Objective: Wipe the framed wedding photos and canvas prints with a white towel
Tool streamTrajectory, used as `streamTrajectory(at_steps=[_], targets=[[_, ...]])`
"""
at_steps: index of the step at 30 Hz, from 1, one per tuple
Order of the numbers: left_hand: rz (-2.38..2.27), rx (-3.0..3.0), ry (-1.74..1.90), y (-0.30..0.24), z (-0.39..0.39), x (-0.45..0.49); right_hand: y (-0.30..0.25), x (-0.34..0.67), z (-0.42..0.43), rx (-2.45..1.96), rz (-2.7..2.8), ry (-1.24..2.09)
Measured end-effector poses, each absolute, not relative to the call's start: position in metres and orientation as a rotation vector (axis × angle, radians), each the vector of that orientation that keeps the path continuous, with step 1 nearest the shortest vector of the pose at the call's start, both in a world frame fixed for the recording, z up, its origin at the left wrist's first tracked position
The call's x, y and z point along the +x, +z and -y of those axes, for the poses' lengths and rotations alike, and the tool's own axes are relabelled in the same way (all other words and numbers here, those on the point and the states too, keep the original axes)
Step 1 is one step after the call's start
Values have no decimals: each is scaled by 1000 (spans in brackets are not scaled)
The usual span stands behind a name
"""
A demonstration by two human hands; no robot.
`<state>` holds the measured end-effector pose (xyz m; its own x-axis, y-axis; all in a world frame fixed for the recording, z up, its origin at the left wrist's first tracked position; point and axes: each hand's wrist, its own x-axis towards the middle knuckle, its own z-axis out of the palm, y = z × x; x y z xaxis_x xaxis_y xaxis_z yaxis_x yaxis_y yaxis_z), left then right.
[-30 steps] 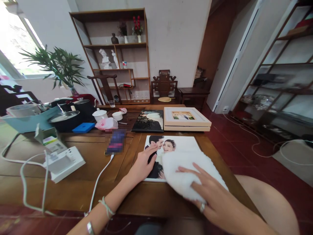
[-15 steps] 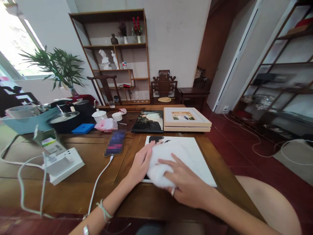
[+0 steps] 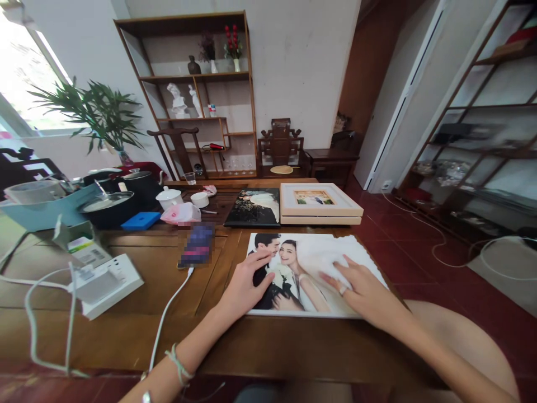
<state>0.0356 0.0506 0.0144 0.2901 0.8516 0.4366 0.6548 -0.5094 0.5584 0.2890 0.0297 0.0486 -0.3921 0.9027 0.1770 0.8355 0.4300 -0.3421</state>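
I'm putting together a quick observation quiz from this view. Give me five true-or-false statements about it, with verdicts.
1. The left hand rests on the couple photo. True.
2. The right hand is on a black cloth. False: the cloth is white.
3. A white cable runs to the phone. True.
4. The blue box sits on top of the cream frame. False: it is left of the pink package.
5. A dark panel lies beside the cream frame. True.

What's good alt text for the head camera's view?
A right hand holds a white cloth on a couple's photo while the left hand rests on the photo's left side; a framed picture lies beyond on the table.
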Motion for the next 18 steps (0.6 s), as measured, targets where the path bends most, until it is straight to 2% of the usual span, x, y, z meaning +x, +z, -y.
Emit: streamTrajectory(at_steps=[11,18], targets=[[-1373,2302,963,14,-50,36,80,218,-111,-1233,2315,661],[-1406,2318,970,14,-51,36,69,181,-118,-1304,2299,587]])
